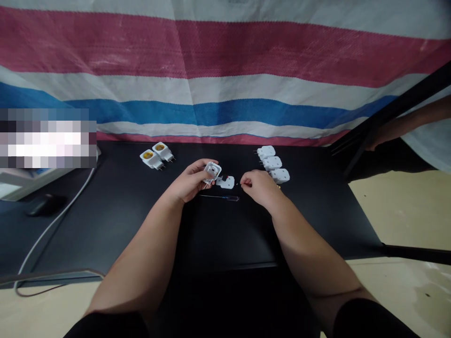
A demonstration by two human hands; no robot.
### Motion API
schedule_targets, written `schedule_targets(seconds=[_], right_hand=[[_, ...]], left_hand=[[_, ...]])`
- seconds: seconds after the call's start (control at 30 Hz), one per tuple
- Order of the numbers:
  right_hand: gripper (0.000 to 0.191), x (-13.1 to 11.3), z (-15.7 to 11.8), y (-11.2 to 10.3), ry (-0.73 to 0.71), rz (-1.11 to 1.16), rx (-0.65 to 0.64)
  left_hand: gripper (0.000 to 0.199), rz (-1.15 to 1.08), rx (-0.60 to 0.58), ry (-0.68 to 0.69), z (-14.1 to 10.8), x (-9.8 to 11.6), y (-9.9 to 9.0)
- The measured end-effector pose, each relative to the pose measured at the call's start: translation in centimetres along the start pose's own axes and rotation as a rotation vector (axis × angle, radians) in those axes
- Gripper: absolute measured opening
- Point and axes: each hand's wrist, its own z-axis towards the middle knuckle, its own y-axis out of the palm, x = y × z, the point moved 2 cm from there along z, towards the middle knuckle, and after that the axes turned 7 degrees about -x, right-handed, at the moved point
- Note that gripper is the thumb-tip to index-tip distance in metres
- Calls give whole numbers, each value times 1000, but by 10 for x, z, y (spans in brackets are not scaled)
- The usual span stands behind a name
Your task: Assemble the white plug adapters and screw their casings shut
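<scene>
My left hand (192, 180) is closed around a white plug housing (212, 172), its hollow side facing up, with metal prongs poking out below. Just right of it, a flat white cover plate (227, 182) lies on the black table. My right hand (257, 183) has thumb and forefinger pinched together near the tabletop; whatever may be between the fingertips is too small to name. A tiny bright piece (237, 184) lies by those fingertips. A screwdriver (230, 198) with a clear bluish handle rests in front of the plate, its shaft pointing left.
Two white plug-in lamp sockets (154, 158) stand at the back left. Several white plug pieces (272, 163) line up behind my right hand. A mouse (45, 205) and a white cable (59, 216) are at far left. Another person's arm (412, 119) shows beyond the right frame.
</scene>
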Motion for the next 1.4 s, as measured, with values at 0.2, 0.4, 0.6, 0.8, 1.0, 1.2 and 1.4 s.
schedule_targets(seconds=[0.2,0.4,0.6,0.8,1.0,1.2,1.4], right_hand=[[20,-6,-1,-2,-21,-122,-56],[14,-11,-6,-10,-156,177,41],[15,-15,-7,-3,-286,699,123],[16,-20,-6,0,-241,726,144],[14,-24,-9,-4,-282,623,178],[11,-22,-7,5,-208,712,121],[8,-34,-10,-2,-268,576,229]], left_hand=[[44,9,-23,19,-1,0,2],[52,33,-68,10,-4,1,2],[62,66,-179,-24,-4,-2,1],[48,107,-176,-6,-2,-3,1],[49,108,-189,2,-1,-6,1],[48,133,-181,-1,-2,-7,3],[49,154,-212,34,-3,-6,10]])
